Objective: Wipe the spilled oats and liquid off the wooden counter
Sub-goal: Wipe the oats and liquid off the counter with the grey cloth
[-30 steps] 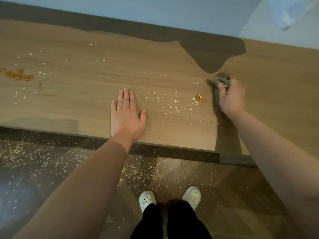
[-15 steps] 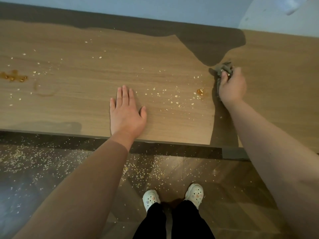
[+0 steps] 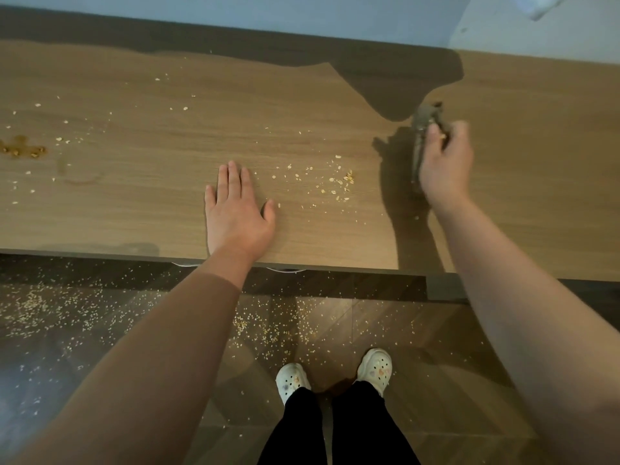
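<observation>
Across the whole upper view runs the wooden counter (image 3: 151,213), its back edge against a pale wall (image 3: 268,11) and its front edge straight above a dark wood floor (image 3: 453,380). A dark patch (image 3: 396,85) lies along the back edge and bulges forward at the right; whether it is wet or shadow cannot be told. Bare wood lies open to the right of the right hand and between the left hand and the far left.

The left hand (image 3: 236,213) lies flat near the front edge, fingers straight and together, thumb out, holding nothing. The right hand (image 3: 443,166), blurred, is farther back and well apart from it, fingers curled round a grey cloth (image 3: 423,122) that sticks out beyond the fingertips just beside the dark bulge. Whether the cloth touches the wood cannot be told.

Scattered oats (image 3: 335,181) lie between the two hands, thickest toward the right. Thinner flakes dot the left half, where a brown sticky spill (image 3: 20,150) sits at the frame's edge, a faint ring mark (image 3: 79,177) near it. More oats on the floor (image 3: 255,325) are strewn below the front edge, near white shoes (image 3: 292,380).
</observation>
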